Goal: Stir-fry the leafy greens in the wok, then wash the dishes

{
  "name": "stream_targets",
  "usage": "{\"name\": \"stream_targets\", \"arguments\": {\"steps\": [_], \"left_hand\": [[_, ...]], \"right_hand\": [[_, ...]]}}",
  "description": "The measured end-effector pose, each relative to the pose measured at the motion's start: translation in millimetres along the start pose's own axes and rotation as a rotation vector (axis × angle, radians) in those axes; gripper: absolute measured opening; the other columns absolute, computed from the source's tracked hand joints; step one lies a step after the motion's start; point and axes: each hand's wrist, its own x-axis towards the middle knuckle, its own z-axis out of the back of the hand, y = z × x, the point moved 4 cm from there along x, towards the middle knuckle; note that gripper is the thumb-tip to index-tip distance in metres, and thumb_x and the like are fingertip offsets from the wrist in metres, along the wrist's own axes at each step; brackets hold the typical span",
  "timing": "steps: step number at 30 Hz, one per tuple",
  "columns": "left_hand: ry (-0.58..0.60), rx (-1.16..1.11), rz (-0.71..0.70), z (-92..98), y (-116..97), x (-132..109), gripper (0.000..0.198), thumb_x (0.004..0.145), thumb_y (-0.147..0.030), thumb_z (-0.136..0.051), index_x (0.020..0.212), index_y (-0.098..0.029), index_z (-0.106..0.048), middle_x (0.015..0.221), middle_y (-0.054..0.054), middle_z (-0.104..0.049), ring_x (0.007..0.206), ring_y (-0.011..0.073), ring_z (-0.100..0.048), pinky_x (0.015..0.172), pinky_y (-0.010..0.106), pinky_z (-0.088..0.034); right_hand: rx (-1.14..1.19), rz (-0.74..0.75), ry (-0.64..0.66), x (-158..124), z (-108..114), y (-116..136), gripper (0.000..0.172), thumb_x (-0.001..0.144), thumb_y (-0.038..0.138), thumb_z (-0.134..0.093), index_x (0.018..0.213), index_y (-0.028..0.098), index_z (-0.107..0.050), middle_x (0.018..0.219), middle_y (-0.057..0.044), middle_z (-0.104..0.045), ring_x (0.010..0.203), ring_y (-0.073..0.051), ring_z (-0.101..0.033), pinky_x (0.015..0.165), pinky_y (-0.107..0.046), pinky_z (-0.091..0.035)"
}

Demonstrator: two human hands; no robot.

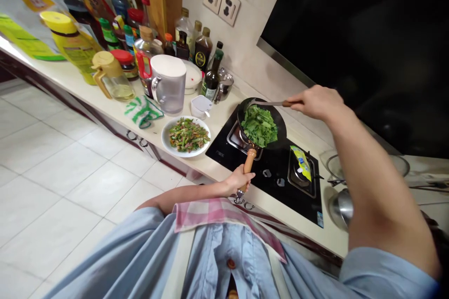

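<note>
Left hand: the left hand (240,179) is wrapped around the lower end of the wooden handle (249,161) of the round black wok (280,127); its fingers are pressed shut around the wood.
Right hand: the right hand (317,101) is held over the far side of the hob, fingers curled closed on the wooden grip of a long metal spatula (266,103).
Spatula: its blade is laid at the far rim of the wok, just above the food.
Wok: it is set on the left burner of the black glass gas hob (273,170) and heaped with chopped green leaves (259,126), piled close to the rim.
Nearby: a white plate (166,142) of cooked green stalks is placed on the pale counter (105,100) just beside the hob; a yellow and green plastic packet (301,162) is laid across the right burner; a clear jug with a white lid (170,84) is stood behind the plate.
Flame: no flame can be made out under the wok.
Risk 1: leaves could be pushed over the rim onto the hob, since the pile is so high.
Risk 2: the packet could be scorched if heat reaches the right burner.
Risk 3: the wok could be tipped, as it is steadied by 1 hand at the handle's end.
</note>
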Motion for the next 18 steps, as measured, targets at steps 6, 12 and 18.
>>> {"name": "stream_targets", "arguments": {"steps": [6, 12, 18], "left_hand": [[-0.002, -0.023, 0.005, -1.3, 4, 2, 0.024, 0.096, -0.021, -0.057, 0.112, -0.021, -0.039, 0.058, -0.011, -0.046, 0.038, 0.0065, -0.042, 0.040, 0.016, -0.036], [-0.024, -0.015, 0.014, -1.3, 1, -1, 0.023, 0.096, -0.021, -0.057, 0.112, -0.021, -0.040, 0.057, -0.012, -0.044, 0.037, 0.0065, -0.041, 0.041, 0.016, -0.035], [0.000, 0.000, 0.014, -0.6, -3, -5, 0.028, 0.095, -0.023, -0.062, 0.115, -0.021, -0.043, 0.059, -0.010, -0.048, 0.039, 0.0056, -0.044, 0.043, 0.015, -0.036]], "right_hand": [[-0.011, -0.018, 0.084, 45, -17, 33, 0.034, 0.096, 0.034, -0.056, 0.124, 0.029, -0.074, 0.123, -0.012, -0.069, 0.108, -0.029, -0.064, 0.086, -0.037, -0.049], [0.206, -0.113, 0.178, -24, -69, -20, 0.041, 0.100, 0.040, -0.044, 0.130, 0.029, -0.069, 0.120, -0.012, -0.071, 0.104, -0.029, -0.065, 0.081, -0.037, -0.047], [0.294, -0.231, 0.138, -131, -128, -34, 0.045, 0.101, 0.046, -0.038, 0.136, 0.033, -0.064, 0.108, -0.008, -0.075, 0.096, -0.029, -0.069, 0.076, -0.036, -0.050]]}}
